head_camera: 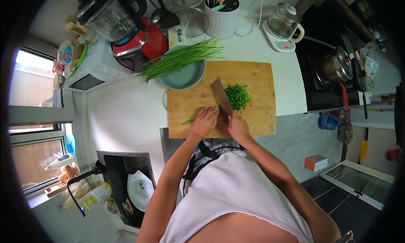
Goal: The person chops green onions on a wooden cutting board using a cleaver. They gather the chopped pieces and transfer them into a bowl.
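Note:
A wooden cutting board (190,99) lies before me on the counter. My right hand (238,126) grips the handle end of a broad-bladed cleaver (220,95), whose blade points away from me and to the left. Close by the blade, on its left side, my left hand (205,121) holds down a small bunch of green stalks (189,120), with their ends showing past the hand. Chopped greens (238,96) are heaped right of the blade. Behind the board, long green stalks (186,57) lie across a grey-green bowl (186,78).
A red-based blender (148,43) and a white utensil holder (223,21) stand at the back. A glass kettle (283,23) is right of them, near a cooktop holding a lidded pot (333,67). The sink (115,167) with a white basin (139,192) is at lower left.

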`<action>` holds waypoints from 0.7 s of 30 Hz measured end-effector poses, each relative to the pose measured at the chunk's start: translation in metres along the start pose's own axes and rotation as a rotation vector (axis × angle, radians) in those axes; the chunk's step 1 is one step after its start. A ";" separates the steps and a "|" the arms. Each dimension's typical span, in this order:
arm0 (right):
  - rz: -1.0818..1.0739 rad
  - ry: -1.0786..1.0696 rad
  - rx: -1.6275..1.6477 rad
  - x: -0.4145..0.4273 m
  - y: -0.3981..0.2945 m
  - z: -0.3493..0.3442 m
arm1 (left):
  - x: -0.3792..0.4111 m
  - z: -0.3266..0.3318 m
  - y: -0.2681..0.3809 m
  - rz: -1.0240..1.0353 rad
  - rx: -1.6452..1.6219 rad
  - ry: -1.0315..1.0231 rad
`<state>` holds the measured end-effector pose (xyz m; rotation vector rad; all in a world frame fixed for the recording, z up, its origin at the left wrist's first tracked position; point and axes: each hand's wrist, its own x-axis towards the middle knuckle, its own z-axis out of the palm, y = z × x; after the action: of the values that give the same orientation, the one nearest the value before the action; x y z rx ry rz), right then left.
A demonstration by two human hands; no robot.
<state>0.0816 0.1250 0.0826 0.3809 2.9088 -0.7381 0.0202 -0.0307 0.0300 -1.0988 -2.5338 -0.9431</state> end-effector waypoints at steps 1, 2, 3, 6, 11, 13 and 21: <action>0.004 0.014 0.015 -0.002 0.003 0.001 | 0.001 -0.002 0.001 0.011 0.021 -0.005; 0.008 0.028 0.030 -0.002 0.005 0.001 | 0.003 -0.005 0.002 0.022 0.041 -0.010; 0.002 0.035 0.031 -0.003 0.004 0.000 | 0.002 -0.004 0.002 0.028 0.053 -0.008; -0.018 0.031 0.036 -0.005 0.000 -0.009 | -0.001 -0.003 0.000 0.029 0.076 -0.013; -0.066 -0.036 -0.014 -0.007 -0.003 -0.017 | -0.004 0.002 -0.001 -0.029 0.053 -0.048; -0.073 -0.044 -0.007 -0.008 -0.003 -0.018 | -0.005 0.005 -0.001 -0.066 0.032 -0.045; -0.085 -0.109 -0.035 -0.011 -0.005 -0.023 | -0.004 0.004 -0.002 -0.079 -0.014 -0.022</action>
<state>0.0900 0.1297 0.1072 0.2076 2.8460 -0.6952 0.0218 -0.0309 0.0243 -1.0254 -2.6090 -0.9746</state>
